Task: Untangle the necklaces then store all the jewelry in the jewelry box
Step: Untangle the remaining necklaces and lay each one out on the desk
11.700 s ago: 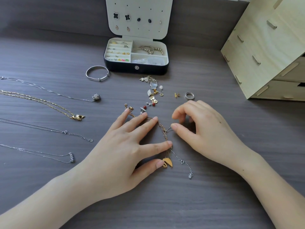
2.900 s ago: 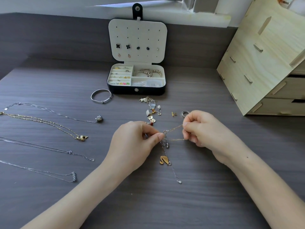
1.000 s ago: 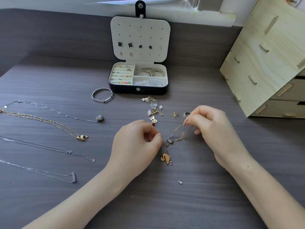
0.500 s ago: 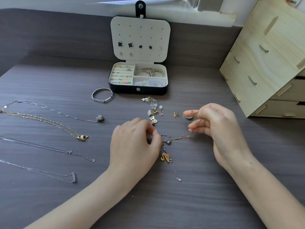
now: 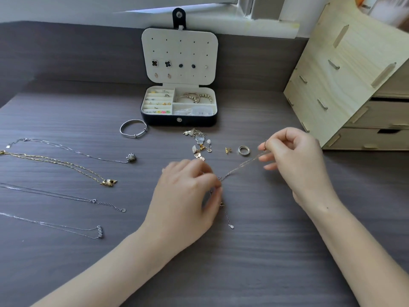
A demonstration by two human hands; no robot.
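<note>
- At mid-bench [image 5: 265,251], your left hand [image 5: 188,196] pinches the tangled chain [image 5: 241,167] at its knot, and your right hand [image 5: 294,156] pinches the far end, pulling it taut.
- Four necklaces [image 5: 66,165] lie straightened at left. This tangle, the charms [image 5: 199,142], ring [image 5: 244,150] and bangle [image 5: 133,128] all sit outside the open jewelry box [image 5: 179,120].
- You have room toward the near edge, but the wooden drawers [image 5: 345,85] crowd your right.

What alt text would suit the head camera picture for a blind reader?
A left hand and a right hand hold a thin gold-toned chain taut above a dark wood-grain table. Four laid-out necklaces lie at left; an open black jewelry box stands behind loose charms, a silver ring and a silver bangle.
</note>
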